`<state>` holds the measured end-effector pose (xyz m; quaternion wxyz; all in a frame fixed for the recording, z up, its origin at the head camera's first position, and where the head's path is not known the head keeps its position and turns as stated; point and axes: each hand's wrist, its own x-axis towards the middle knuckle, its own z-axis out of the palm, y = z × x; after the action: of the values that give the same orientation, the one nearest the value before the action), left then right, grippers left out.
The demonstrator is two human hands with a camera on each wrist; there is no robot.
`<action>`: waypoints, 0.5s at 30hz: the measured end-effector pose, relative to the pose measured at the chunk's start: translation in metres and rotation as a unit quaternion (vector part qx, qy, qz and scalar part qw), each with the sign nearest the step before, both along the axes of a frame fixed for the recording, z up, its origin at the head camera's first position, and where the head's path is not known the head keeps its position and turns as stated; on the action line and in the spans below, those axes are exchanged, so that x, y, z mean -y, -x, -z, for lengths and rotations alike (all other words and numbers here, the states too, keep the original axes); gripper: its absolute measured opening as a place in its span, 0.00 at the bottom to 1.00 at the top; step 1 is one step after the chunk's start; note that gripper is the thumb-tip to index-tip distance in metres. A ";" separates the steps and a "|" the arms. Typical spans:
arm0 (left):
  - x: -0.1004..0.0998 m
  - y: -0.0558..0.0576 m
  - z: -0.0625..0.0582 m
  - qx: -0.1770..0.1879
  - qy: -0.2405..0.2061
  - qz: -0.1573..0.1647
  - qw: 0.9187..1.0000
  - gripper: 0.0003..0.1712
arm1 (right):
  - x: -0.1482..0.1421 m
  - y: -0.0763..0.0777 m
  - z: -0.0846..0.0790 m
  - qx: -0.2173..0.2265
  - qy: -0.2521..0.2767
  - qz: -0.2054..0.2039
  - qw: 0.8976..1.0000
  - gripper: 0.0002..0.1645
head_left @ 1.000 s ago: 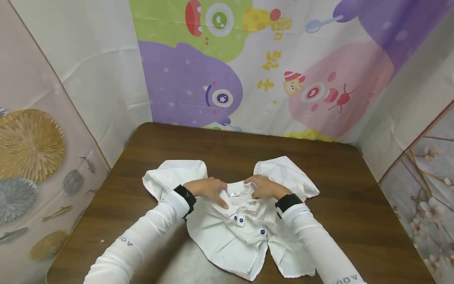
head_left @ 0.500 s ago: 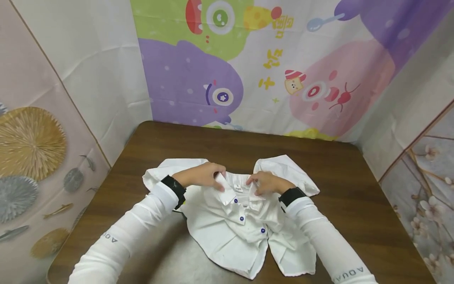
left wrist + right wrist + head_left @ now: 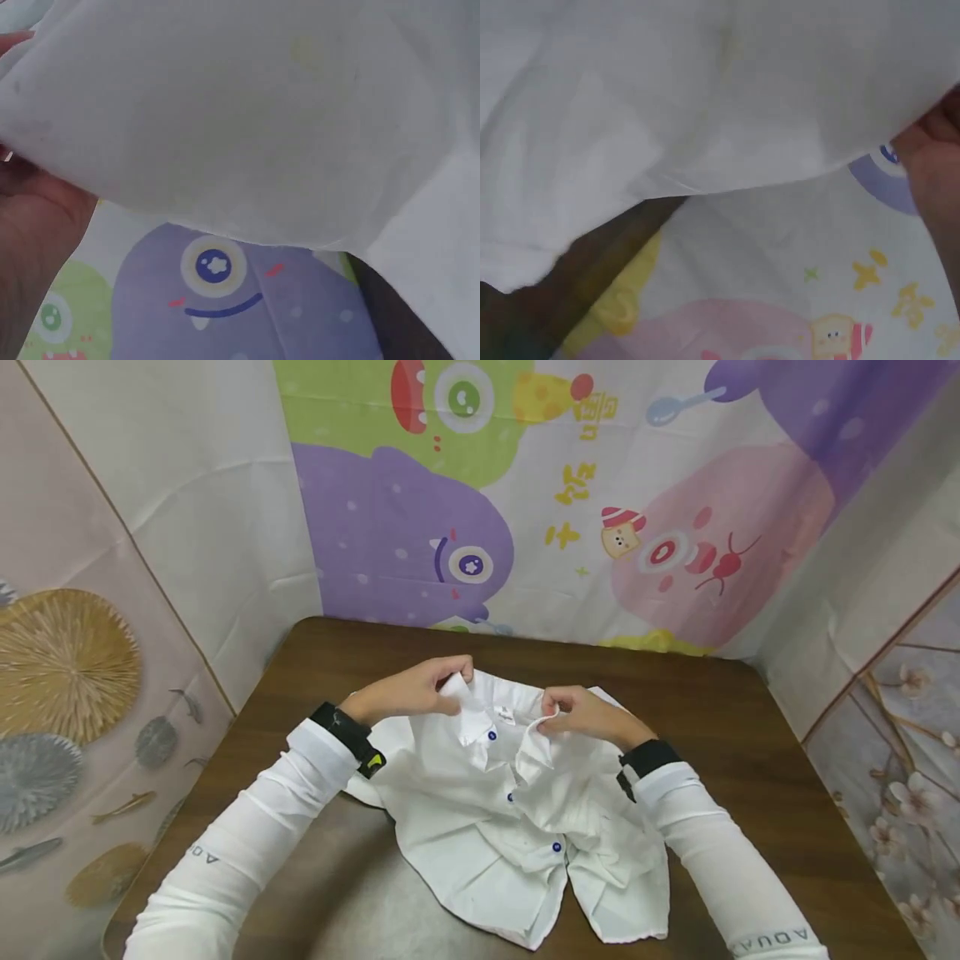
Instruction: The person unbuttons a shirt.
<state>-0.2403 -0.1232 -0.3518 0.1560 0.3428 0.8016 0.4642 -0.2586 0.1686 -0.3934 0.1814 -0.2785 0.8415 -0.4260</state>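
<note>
A white shirt (image 3: 465, 827) with blue buttons is spread on the table, its collar end lifted towards the back. My left hand (image 3: 412, 689) pinches the left side of the collar between thumb and fingers. On the other side of the neck opening, my right hand (image 3: 588, 714) pinches the right collar flap. A small label (image 3: 505, 716) shows inside the neck. In the left wrist view the raised cloth (image 3: 225, 127) covers most of the picture and part of the hand. The right wrist view likewise has hanging cloth (image 3: 705, 97) across its upper half.
The brown wooden table (image 3: 750, 827) has a rounded back edge against a curtain (image 3: 555, 602) printed with cartoon monsters. Patterned hangings (image 3: 67, 827) close in the left and right sides. A pale, worn-looking patch (image 3: 390, 893) lies on the table at the front.
Both hands have raised the collar and moved it up and back, drawing the shoulders with it. The sleeves, spread at each side before, are now mostly hidden. The lower hem has stayed in place.
</note>
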 end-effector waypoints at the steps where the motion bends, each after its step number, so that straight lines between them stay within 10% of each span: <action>1: 0.001 0.001 -0.004 -0.005 -0.005 -0.002 1.000 0.14 | -0.003 0.000 -0.007 0.006 0.024 0.006 1.000 0.13; 15: 0.012 0.011 -0.054 0.039 0.004 -0.058 0.998 0.30 | -0.026 -0.014 -0.104 -0.059 0.118 0.062 0.989 0.06</action>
<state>-0.2516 -0.1356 -0.2978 0.1612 0.2770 0.8152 0.4824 -0.2449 0.1951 -0.2890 0.0708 -0.2699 0.8099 -0.5160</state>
